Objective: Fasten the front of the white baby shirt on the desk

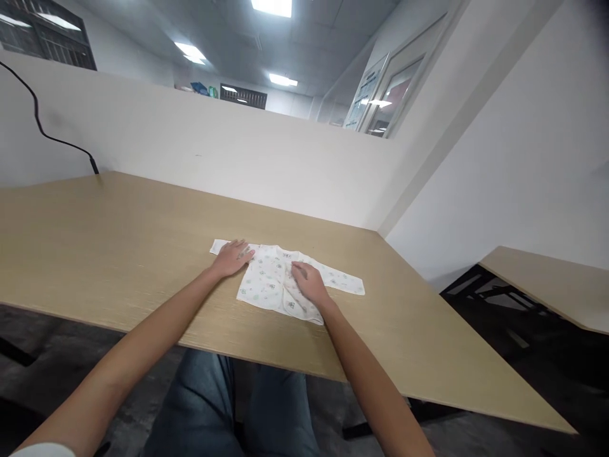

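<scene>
A small white baby shirt (261, 279) with a pale printed pattern lies spread on the wooden table, collar toward the far side and both sleeves stretched out sideways. My left hand (234, 257) rests flat on the sleeve at the left, fingers extended. Over the front opening, just below the collar, my right hand (309, 282) has its fingers bent together on the cloth, seemingly pinching the front edge; its fingertips are partly hidden. The fabric is creased below that hand. The sleeve on the right lies flat on the tabletop.
The light wooden table (143, 235) meets a low white partition (238, 152) at the back. A black cable (61, 138) hangs at the far left. A second table (547, 279) stands to the right, beside a white wall (514, 158).
</scene>
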`<state>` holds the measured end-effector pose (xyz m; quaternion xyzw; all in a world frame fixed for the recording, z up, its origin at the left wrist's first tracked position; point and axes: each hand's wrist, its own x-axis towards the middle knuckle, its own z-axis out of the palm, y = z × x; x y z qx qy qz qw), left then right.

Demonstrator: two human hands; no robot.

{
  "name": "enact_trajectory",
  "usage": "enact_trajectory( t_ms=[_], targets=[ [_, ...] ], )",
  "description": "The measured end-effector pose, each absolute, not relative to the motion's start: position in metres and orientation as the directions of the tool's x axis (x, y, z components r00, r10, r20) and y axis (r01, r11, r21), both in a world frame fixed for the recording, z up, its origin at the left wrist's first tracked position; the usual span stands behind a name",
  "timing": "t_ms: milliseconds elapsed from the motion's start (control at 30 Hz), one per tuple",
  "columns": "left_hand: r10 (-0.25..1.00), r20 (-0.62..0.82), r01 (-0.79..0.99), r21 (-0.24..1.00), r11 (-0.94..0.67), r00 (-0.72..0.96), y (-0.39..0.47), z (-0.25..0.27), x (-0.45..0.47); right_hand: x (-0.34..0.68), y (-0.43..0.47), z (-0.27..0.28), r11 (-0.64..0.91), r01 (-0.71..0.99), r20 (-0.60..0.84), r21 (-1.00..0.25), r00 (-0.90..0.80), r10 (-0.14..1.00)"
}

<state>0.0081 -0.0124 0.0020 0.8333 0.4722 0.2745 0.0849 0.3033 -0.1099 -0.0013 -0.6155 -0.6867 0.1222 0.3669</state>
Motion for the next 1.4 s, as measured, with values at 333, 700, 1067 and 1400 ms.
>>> enact_trajectory(
  t_ms=[333,700,1067,1400],
  targets=[
    [0.749,0.432,0.530,0.530,-0.662,0.503,-0.040,0.014,0.028,0.319,-0.113,0.009,0.191,0.730,0.454,-0.656,0.179,0.873],
    [0.755,0.372,0.433,0.647,-0.628,0.540,-0.054,0.020,0.030,0.317,-0.119,0.012,0.255,0.626,0.373,-0.737,0.063,0.926],
    [0.699,0.382,0.453,0.557,-0.696,0.604,-0.050,0.013,0.031,0.312,-0.126,0.016,0.291,0.676,0.373,-0.678,-0.024,0.927],
    [0.696,0.397,0.462,0.539,-0.704,0.598,-0.050,0.016,0.031,0.311,-0.128,0.017,0.297,0.659,0.349,-0.691,-0.056,0.936]
  ],
)
